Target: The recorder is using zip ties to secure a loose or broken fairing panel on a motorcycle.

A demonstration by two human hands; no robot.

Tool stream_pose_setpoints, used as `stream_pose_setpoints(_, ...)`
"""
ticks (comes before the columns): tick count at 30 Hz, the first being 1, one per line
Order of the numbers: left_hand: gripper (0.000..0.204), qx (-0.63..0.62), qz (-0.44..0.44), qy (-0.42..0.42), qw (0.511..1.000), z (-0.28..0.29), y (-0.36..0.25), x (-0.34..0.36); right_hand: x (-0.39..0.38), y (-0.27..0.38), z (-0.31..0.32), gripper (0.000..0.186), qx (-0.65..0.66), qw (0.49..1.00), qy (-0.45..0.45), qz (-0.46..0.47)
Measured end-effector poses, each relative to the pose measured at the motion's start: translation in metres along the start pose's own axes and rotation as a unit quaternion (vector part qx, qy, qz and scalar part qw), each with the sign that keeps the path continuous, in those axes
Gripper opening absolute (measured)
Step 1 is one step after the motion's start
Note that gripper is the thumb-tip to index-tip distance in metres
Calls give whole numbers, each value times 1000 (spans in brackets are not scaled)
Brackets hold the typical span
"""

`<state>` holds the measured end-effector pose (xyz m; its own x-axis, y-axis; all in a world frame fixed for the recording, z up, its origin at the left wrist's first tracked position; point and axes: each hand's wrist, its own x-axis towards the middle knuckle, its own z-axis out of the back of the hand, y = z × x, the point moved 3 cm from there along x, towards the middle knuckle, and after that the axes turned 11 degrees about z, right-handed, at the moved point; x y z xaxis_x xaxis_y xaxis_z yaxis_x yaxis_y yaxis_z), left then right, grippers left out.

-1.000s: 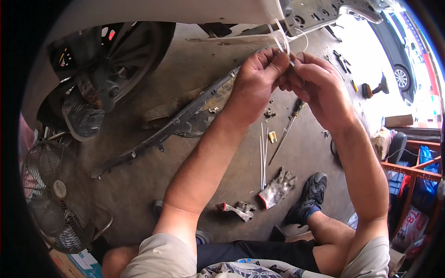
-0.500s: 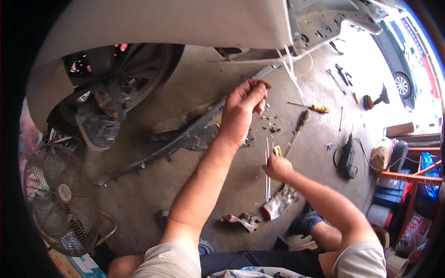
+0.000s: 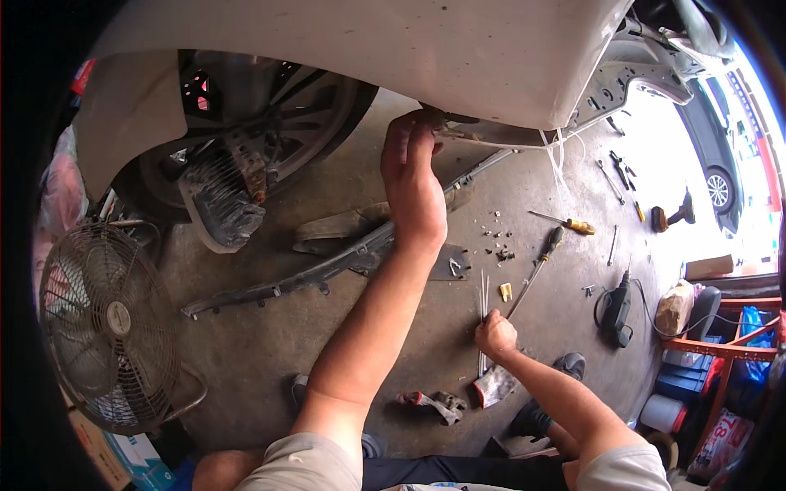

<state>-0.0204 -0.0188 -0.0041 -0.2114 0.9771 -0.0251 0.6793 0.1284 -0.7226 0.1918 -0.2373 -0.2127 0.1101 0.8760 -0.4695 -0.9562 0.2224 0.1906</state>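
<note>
- Gripping with curled fingers, the left hand (image 3: pixel 413 176) reaches up in the upper middle of the frame and closes on the lower edge of the white car body panel (image 3: pixel 393 49), where a dark bracket and white cable ties (image 3: pixel 559 159) hang just to its right.
- Far left of the frame: a round metal floor fan (image 3: pixel 106 323) stands on the concrete floor (image 3: pixel 270 352), with cardboard boxes below it at the lower left edge.
- Upper left: a car wheel (image 3: pixel 278 139) sits in the wheel arch, and a dirty torn liner piece (image 3: pixel 221 196) hangs in front of it.
- Centre: a long black plastic trim strip (image 3: pixel 327 266) lies slantwise on the floor, passing behind the left forearm.
- Lower centre: a red-and-grey work glove (image 3: pixel 434 403) lies on the floor near the person's knee.
- Right of centre, low: the right hand (image 3: pixel 494 335) is down at the floor, fingers closed into a narrow pinch on a bundle of thin white zip ties (image 3: pixel 483 299) that lie straight on the concrete; a second glove (image 3: pixel 495 386) lies just below that hand.
- Just right of it: a long screwdriver (image 3: pixel 536 270) with a dark handle lies slantwise, with small clips and screws (image 3: pixel 497 241) scattered above.
- Further right: a yellow-handled screwdriver (image 3: pixel 565 222), a black power tool (image 3: pixel 618 311) with its cord, wrenches (image 3: pixel 614 172) and a cordless drill (image 3: pixel 671 217).
- Far right edge: a red metal rack (image 3: pixel 720 348) with blue boxes.
</note>
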Motion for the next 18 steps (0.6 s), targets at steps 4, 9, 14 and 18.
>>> stream_pose_setpoints(4, 17, -71, 20, 120, 990, -6, -1, 5, -4, -2, 11, 23, 27, 999, -38, 27)
stream_pose_setpoints(9, 18, -36, 46, 134, 989, -8, -1, 5, -9, -3, 34, 22, 108, 988, -38, 106)
stream_pose_setpoints(14, 18, 47, 42, 143, 988, -5, -3, 6, -22, 33, 91, 12, 379, 918, 0, 116)
stream_pose_setpoints(18, 18, 46, 51, 147, 987, -18, -5, 0, -38, 60, 142, 7, 465, 867, 23, 175)
